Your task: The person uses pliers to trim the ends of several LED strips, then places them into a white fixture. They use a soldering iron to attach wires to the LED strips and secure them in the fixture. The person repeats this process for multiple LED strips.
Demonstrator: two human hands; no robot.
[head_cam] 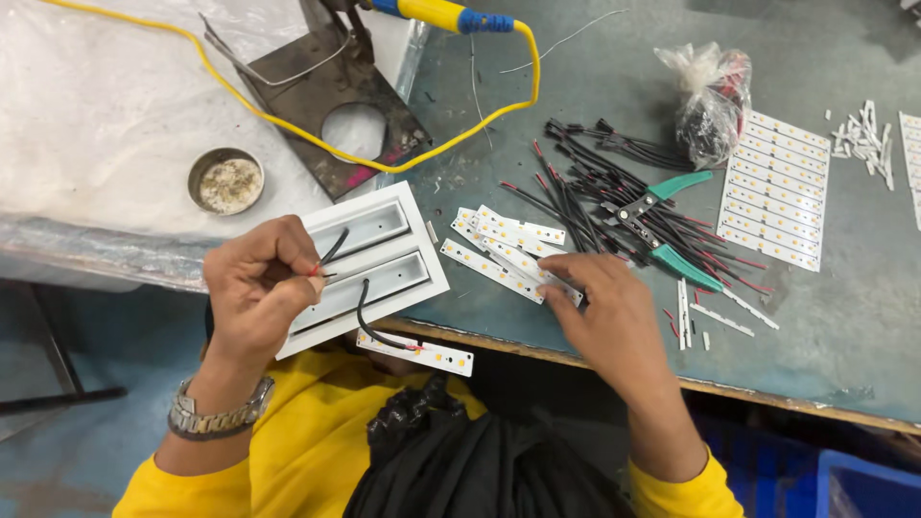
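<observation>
My left hand (257,293), with a metal watch on the wrist, is closed on the thin red and black wire ends (326,261) over a white two-channel lamp housing (374,259) at the table's front edge. A black wire curls from the housing down to a white LED strip (422,353) lying at the edge. My right hand (602,307) rests fingers-down on a small pile of white LED strips (504,249) just right of the housing, touching the nearest strip, fingers apart.
Green-handled cutters (662,225) lie on a heap of red and black wires (585,187). A sheet of LED strips (775,190), a plastic bag (712,96), a soldering iron with yellow cable (451,14), its metal stand (336,105) and a small tin (225,180) sit around.
</observation>
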